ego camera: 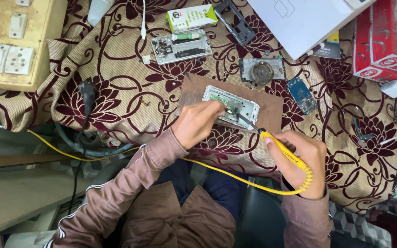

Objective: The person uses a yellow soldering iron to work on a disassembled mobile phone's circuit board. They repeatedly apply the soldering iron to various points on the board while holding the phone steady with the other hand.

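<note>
On a brown board over the floral-clothed counter (129, 98) lies an opened white phone frame (231, 105), which my left hand (197, 123) pins with curled fingers. My right hand (299, 160) grips a yellow-handled soldering iron (285, 154), its dark tip touching the frame.

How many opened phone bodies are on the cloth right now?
3. One silver opened phone frame on the brown board under the left hand, one white opened phone further up, and one grey opened phone to its right. More may be hidden.
</note>
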